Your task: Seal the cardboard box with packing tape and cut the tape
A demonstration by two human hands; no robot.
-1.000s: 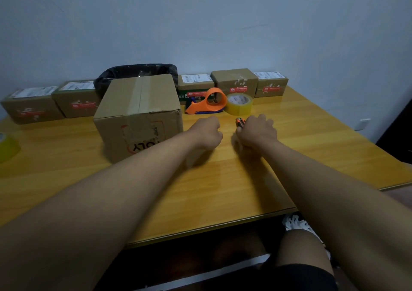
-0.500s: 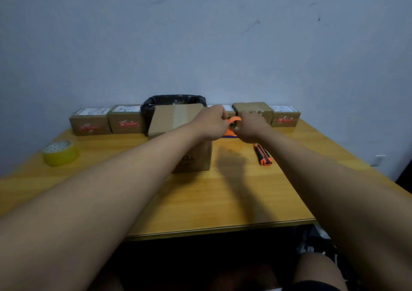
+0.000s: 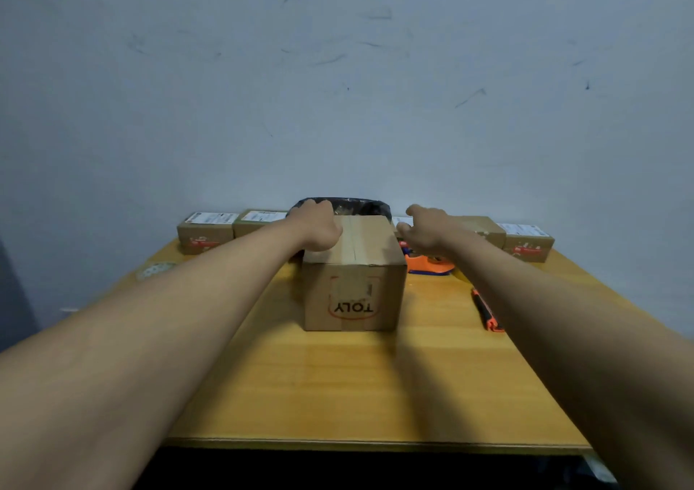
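Left hand (image 3: 317, 228): laid on the top left edge of the cardboard box (image 3: 353, 277), fingers curled over the far side; whether it grips or merely presses cannot be told. Right hand (image 3: 426, 232): released, fingers spread, held just beside the box at its 2 o'clock, holding nothing.

Cardboard box: upright at the middle of the wooden table (image 3: 356, 384), a strip of tape (image 3: 351, 240) running along the top seam, "TOLY" printed upside down on the near face.

Orange tape dispenser (image 3: 428, 266): on the table at 3 o'clock of the box, partly hidden under the right wrist.

Orange and black utility knife (image 3: 486, 311): flat on the table at 4 o'clock of the box, well apart from it.

Black-lined bin (image 3: 360, 206): directly behind the box at 12 o'clock.

Small labelled cartons (image 3: 206, 232): in a row along the wall edge, from 10 to 2 o'clock.

Tape roll (image 3: 156, 270): near the table's left edge, at 9 o'clock.
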